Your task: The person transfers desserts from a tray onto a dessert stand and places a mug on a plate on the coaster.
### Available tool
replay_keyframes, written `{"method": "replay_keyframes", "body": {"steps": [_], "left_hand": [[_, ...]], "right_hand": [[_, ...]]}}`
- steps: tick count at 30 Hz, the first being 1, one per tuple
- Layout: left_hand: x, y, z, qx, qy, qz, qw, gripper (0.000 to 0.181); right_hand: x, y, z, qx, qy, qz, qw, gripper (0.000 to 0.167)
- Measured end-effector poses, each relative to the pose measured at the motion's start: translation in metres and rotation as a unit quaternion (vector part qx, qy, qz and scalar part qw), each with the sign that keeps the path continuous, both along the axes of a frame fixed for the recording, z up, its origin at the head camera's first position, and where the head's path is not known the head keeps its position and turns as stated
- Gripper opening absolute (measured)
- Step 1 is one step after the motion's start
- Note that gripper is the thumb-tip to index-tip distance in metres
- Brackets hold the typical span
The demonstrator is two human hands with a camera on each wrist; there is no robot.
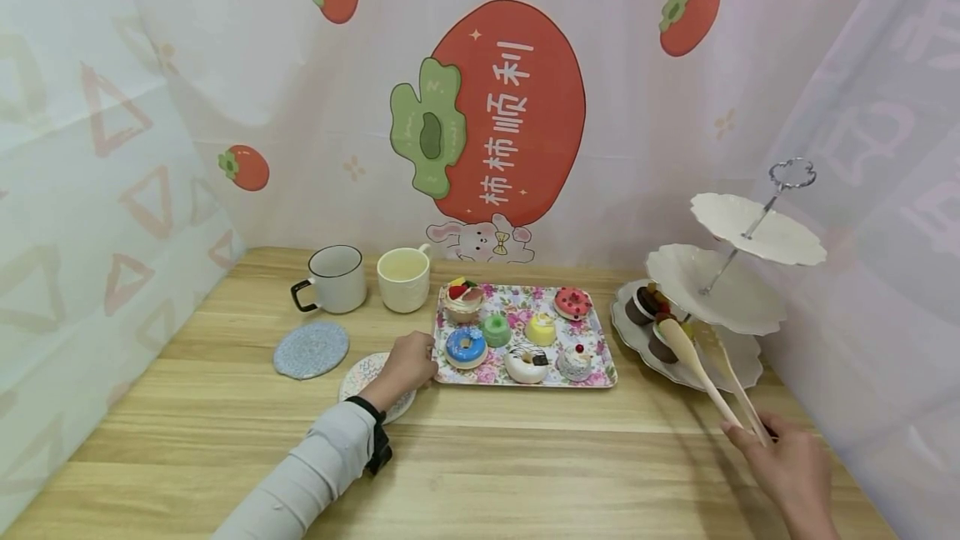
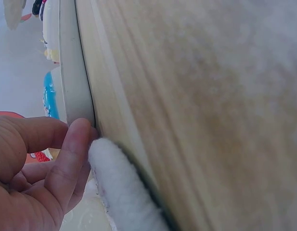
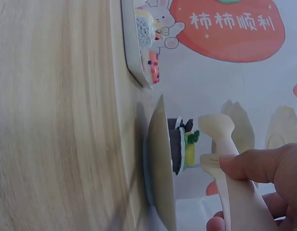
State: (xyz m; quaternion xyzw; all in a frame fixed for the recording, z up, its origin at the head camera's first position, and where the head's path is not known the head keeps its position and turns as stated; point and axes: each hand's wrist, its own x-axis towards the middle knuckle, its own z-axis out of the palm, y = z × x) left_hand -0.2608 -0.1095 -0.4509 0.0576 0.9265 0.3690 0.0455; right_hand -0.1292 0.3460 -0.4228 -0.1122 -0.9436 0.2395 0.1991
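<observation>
My left hand (image 1: 408, 367) holds the left edge of a floral tray (image 1: 592, 382), thumb and fingers at its rim (image 2: 76, 91). On the tray sit a blue donut (image 1: 465, 348), a white donut (image 1: 526, 363), a red donut (image 1: 573, 303), a fruit-topped cupcake (image 1: 462, 302) and several small cakes. My right hand (image 1: 791, 467) grips wooden tongs (image 1: 701, 369). Their tips are slightly apart above the bottom plate of a three-tier cake stand (image 1: 742, 298), close to a dark cupcake (image 1: 662, 347). In the right wrist view the tongs (image 3: 242, 197) stand clear of the cupcakes (image 3: 177, 149).
A white mug (image 1: 337, 280) and a cream mug (image 1: 405, 282) stand at the back left. A grey-blue coaster (image 1: 311, 350) lies before them. Another round coaster (image 1: 356, 377) is partly under my left wrist. Patterned cloth (image 1: 622, 148) surrounds the wooden table (image 1: 525, 465).
</observation>
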Motion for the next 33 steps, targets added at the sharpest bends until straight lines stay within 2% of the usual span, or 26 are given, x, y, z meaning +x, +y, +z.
{"method": "replay_keyframes", "body": {"steps": [5, 11, 17, 19, 25, 30, 33], "left_hand": [[0.001, 0.0, 0.001, 0.004, 0.003, 0.0, 1.0, 0.019], [0.001, 0.0, 0.002, 0.006, 0.007, 0.002, 1.0, 0.008], [0.001, 0.0, 0.002, 0.007, -0.003, 0.003, 1.0, 0.033], [0.001, -0.001, 0.001, 0.007, -0.001, 0.004, 1.0, 0.036], [0.001, 0.0, 0.0, 0.003, 0.006, 0.005, 1.0, 0.023], [0.001, 0.002, 0.0, -0.012, 0.016, 0.004, 0.9998, 0.026], [0.001, 0.004, -0.001, -0.019, 0.019, 0.006, 0.9996, 0.014]], "right_hand": [[0.001, -0.01, 0.004, -0.003, 0.001, 0.009, 1.0, 0.051], [-0.004, -0.023, 0.006, -0.014, -0.016, 0.02, 0.9996, 0.054], [-0.013, -0.036, 0.005, -0.033, -0.025, 0.041, 0.9983, 0.056], [-0.016, -0.039, 0.005, -0.041, -0.037, 0.049, 0.9973, 0.059], [-0.027, -0.05, 0.002, -0.043, -0.049, 0.069, 0.9955, 0.06], [-0.033, -0.058, 0.002, -0.041, -0.048, 0.089, 0.994, 0.059], [-0.037, -0.064, 0.002, -0.045, -0.066, 0.098, 0.9919, 0.065]]}}
